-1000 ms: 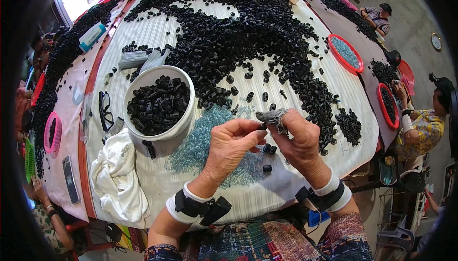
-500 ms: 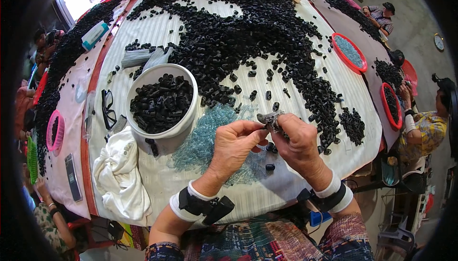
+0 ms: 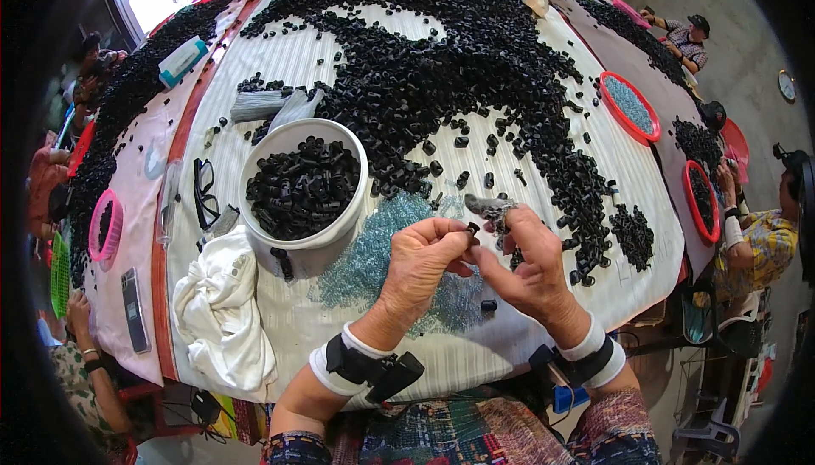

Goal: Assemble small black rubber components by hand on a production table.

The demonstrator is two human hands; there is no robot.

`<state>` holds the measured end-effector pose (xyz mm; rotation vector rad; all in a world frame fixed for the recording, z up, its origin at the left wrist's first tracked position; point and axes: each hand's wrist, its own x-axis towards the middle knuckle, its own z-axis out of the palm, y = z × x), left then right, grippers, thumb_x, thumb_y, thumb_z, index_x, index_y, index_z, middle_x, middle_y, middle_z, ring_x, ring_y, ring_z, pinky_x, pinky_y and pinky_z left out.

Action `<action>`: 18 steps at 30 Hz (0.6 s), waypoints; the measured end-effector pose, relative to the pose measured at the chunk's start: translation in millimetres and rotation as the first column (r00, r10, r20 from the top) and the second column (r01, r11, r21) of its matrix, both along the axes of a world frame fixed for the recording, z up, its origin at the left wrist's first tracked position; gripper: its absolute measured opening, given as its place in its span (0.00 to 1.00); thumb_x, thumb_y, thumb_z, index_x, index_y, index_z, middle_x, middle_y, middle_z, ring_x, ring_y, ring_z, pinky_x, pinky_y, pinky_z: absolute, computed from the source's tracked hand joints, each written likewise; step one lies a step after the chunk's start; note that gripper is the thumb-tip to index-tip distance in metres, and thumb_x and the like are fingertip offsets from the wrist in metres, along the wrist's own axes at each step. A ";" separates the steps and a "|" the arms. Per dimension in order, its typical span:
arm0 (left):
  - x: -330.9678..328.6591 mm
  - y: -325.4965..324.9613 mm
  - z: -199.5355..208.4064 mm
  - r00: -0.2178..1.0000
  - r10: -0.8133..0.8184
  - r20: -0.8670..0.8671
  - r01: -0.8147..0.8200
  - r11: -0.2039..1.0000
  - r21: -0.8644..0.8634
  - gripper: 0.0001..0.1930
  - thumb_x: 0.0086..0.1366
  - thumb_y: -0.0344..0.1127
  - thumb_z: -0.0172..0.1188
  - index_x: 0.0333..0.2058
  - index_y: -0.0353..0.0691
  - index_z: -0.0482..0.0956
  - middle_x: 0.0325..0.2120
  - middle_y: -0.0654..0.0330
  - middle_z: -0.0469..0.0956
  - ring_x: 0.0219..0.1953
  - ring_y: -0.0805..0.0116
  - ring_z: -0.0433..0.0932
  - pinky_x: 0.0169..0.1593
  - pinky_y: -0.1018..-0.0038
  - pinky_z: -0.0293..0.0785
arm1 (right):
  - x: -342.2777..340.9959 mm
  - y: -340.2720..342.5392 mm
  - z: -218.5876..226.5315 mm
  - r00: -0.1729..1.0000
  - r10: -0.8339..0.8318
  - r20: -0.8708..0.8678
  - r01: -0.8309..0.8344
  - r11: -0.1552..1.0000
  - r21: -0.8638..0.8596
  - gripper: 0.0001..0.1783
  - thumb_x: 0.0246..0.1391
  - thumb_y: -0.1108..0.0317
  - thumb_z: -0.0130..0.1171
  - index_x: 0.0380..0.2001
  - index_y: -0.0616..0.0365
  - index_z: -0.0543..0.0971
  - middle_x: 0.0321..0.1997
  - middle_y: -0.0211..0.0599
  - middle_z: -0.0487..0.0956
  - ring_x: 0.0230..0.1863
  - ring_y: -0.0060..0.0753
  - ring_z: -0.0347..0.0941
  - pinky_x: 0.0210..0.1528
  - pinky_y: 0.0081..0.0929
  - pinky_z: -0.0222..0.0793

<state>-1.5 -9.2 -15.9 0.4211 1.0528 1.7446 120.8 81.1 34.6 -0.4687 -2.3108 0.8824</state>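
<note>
Above a heap of pale blue small springs (image 3: 373,248), my left hand (image 3: 420,274) is closed, pinching a small black plastic piece (image 3: 472,229) between thumb and index finger. My right hand (image 3: 533,265) is right beside it, with thumb and index finger spread apart and nothing visible between them. A grey, worn cover (image 3: 491,207) wraps that index fingertip. Its thumb reaches close to the left fingers; whether they touch I cannot tell. To the left stands a white bucket (image 3: 361,189) filled with black plastic pieces (image 3: 301,185).
A large pile of black plastic parts (image 3: 407,74) covers the table's far part. Left of the bucket lie eyeglasses (image 3: 204,193) and a white cloth (image 3: 221,312). Red trays (image 3: 649,134) and a phone (image 3: 133,312) sit farther out. Other people work at both sides, one in a yellow patterned shirt (image 3: 764,253).
My right index finger has lifted away from the thumb, opening the right hand. The black piece now shows in my left fingers. The whole view has shifted slightly.
</note>
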 end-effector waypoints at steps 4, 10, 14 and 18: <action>2.4 0.5 5.8 0.993 0.017 0.118 -0.020 0.999 0.024 0.07 0.59 0.29 0.56 0.33 0.30 0.76 0.26 0.56 0.79 0.27 0.72 0.79 0.29 0.79 0.77 | -4.8 2.2 -8.3 0.999 0.034 -0.041 -0.022 0.967 0.253 0.21 0.36 0.68 0.67 0.34 0.65 0.72 0.31 0.49 0.70 0.29 0.47 0.69 0.28 0.35 0.69; 3.1 0.5 1.9 0.991 0.024 0.135 -0.035 0.996 0.078 0.06 0.58 0.28 0.56 0.33 0.30 0.76 0.25 0.55 0.79 0.26 0.71 0.79 0.31 0.79 0.77 | -12.2 -2.9 -17.6 1.000 -0.002 -0.013 0.007 0.898 0.441 0.20 0.33 0.70 0.68 0.29 0.63 0.70 0.26 0.42 0.69 0.28 0.44 0.70 0.26 0.33 0.70; 2.2 -1.0 0.4 0.994 0.005 0.105 -0.010 0.999 0.043 0.06 0.58 0.27 0.56 0.33 0.30 0.77 0.25 0.56 0.79 0.25 0.73 0.78 0.29 0.79 0.77 | -12.0 -3.2 -17.9 0.999 -0.048 0.003 0.041 0.881 0.471 0.18 0.33 0.72 0.67 0.28 0.62 0.69 0.26 0.42 0.69 0.28 0.43 0.69 0.26 0.32 0.70; 4.3 0.6 4.4 0.994 0.002 0.107 -0.006 0.999 0.043 0.07 0.59 0.29 0.56 0.33 0.31 0.77 0.25 0.57 0.79 0.25 0.74 0.78 0.27 0.79 0.77 | -10.6 -0.9 -11.0 0.998 -0.055 -0.004 0.050 0.874 0.483 0.16 0.33 0.73 0.66 0.25 0.61 0.69 0.24 0.39 0.70 0.27 0.41 0.69 0.28 0.32 0.69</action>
